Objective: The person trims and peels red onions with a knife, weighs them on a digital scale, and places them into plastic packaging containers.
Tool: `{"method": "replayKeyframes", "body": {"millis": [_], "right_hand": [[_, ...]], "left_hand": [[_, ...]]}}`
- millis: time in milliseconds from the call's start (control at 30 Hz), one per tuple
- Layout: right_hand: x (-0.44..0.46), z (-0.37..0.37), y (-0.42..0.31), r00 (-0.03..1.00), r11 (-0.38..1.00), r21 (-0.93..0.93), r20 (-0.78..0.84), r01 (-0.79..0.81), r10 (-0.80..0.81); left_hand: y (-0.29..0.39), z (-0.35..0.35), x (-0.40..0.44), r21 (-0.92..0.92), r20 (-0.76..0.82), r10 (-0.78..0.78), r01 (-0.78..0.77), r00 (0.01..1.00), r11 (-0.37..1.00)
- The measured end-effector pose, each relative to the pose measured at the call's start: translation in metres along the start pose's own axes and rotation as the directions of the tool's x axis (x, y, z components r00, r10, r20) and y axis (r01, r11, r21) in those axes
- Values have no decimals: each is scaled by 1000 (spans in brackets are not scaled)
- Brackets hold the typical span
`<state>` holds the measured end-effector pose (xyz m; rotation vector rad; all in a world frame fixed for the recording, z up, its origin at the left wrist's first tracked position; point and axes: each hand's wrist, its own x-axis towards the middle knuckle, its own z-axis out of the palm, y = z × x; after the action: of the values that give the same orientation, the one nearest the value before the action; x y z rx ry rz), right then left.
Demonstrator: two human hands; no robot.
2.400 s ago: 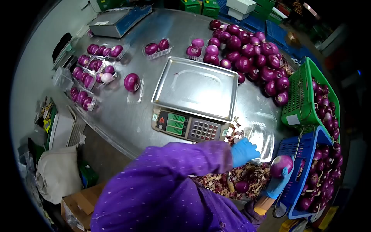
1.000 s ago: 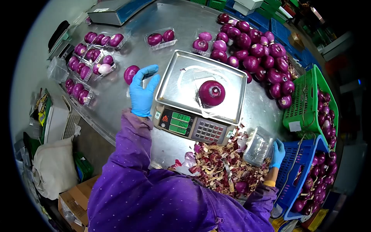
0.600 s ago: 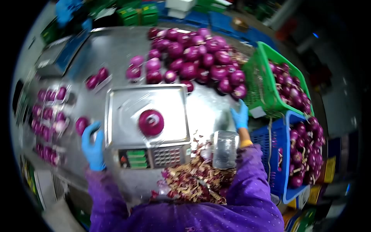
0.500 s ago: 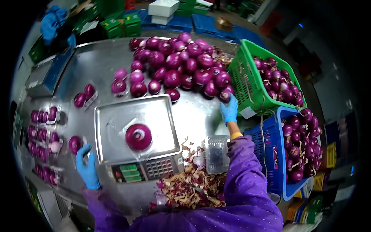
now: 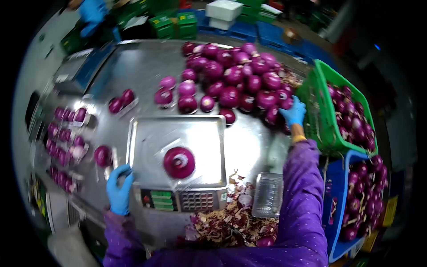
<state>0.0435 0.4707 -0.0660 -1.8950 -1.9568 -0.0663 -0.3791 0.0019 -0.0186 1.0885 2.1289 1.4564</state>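
Note:
My left hand (image 5: pixel 119 190), in a blue glove, hovers beside the left edge of the scale's metal tray (image 5: pixel 142 129). Its fingers are curved, a gap shows between thumb and fingers, and nothing is visible in it. A single red onion (image 5: pixel 103 156) lies just beyond it. My right hand (image 5: pixel 293 113), gloved alike, is at the right end of the onion pile (image 5: pixel 233 75), with thumb and fingers around a red onion (image 5: pixel 286 103); the fingers partly overlap neighbouring onions. On the scale sits one large red onion (image 5: pixel 179 162) in a clear plastic tray.
A green crate (image 5: pixel 316 115) and a blue crate (image 5: pixel 334 178), both with onions, stand at the right. An empty clear tray (image 5: pixel 267 195) lies near my right sleeve, by onion skins (image 5: pixel 227 224). Packed onion trays (image 5: pixel 66 151) line the left. A blue-clothed person (image 5: pixel 92 15) is behind.
The view has shifted, so the table appears farther right. My left hand has moved closer to the scale, its fingers more curled. My right hand has closed around an onion at the pile's edge.

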Motion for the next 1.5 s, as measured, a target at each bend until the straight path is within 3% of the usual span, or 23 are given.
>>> {"method": "replayKeyframes", "body": {"millis": [67,133,233,300,333,433,500,600,700,767,833,967,1067,1167,1300,1333,1433,1500], "right_hand": [[-20,-12,-2,998,991,133,-56,21,-13],[-55,-30,-14,992,909,418,-116,0,53],[-109,-50,-47,997,514,856,72,-59,-6],[-149,-81,-97,976,415,904,170,-100,-135],[-164,-92,-122,961,397,914,181,-86,-208],[-197,-99,-190,915,332,943,134,0,-380],[-215,-99,-234,900,258,961,196,-97,-390],[-231,-98,-279,867,270,951,260,-153,-424],[-244,-66,-294,897,499,861,140,99,-419],[-244,-69,-299,893,644,741,142,190,-427],[-244,-69,-307,877,700,659,127,275,-464],[-244,-59,-313,850,638,721,134,269,-509],[-239,-70,-305,813,636,744,233,205,-534],[-235,-62,-302,805,579,754,117,308,-581],[-223,-68,-299,735,647,715,284,266,-615],[-219,-66,-294,718,589,765,255,259,-648],[-212,-65,-290,654,617,755,355,221,-668],[-213,-71,-292,642,679,606,334,414,-690]], "left_hand": [[15,13,0,-16,26,51,-50,998,999],[28,27,7,31,107,205,-210,973,977],[44,62,18,220,280,371,-435,885,873],[46,86,16,428,347,374,-500,860,753],[42,94,15,445,405,301,-474,863,760],[37,103,8,475,366,261,-420,893,773],[37,101,3,382,355,372,-497,857,779],[36,98,2,214,303,534,-603,789,769],[23,94,-3,105,227,585,-616,779,781],[15,92,-7,135,208,661,-691,721,711],[14,92,-12,102,213,583,-611,784,785],[12,95,-6,157,206,500,-532,841,832],[37,91,-3,447,284,308,-409,908,795],[36,116,4,531,300,250,-379,921,758],[29,107,10,428,273,367,-454,889,782],[29,102,11,422,320,345,-459,882,782],[18,97,13,277,325,394,-484,860,830],[12,96,18,257,362,353,-456,863,852]]}}
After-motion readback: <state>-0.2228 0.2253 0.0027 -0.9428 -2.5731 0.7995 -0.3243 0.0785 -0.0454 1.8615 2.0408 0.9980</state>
